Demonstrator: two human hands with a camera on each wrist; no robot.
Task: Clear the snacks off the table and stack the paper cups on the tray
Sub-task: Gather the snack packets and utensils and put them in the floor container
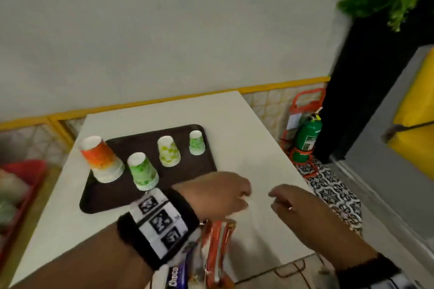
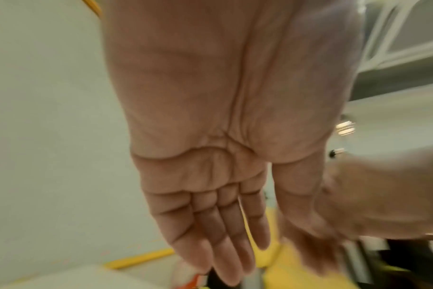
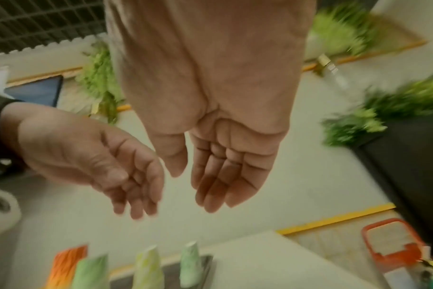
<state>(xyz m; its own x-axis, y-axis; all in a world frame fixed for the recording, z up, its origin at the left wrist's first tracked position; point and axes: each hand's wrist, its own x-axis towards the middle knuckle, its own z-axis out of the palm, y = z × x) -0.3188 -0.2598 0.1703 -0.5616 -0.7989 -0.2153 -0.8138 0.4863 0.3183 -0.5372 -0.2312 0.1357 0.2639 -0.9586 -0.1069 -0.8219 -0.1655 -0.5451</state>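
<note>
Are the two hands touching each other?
Apart. The right wrist view shows pale wall between the left hand and the right hand; the head view also shows bare table between them.

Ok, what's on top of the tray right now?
Four upside-down cup stacks stand on the tray: orange, green, yellow and a lighter green one. The left wrist covers the tray's near corner, so anything there is hidden.

Four upturned paper-cup stacks [image 1: 143,170] stand on the brown tray [image 1: 112,197]; snack packets [image 1: 211,253] lie nearer.
</note>
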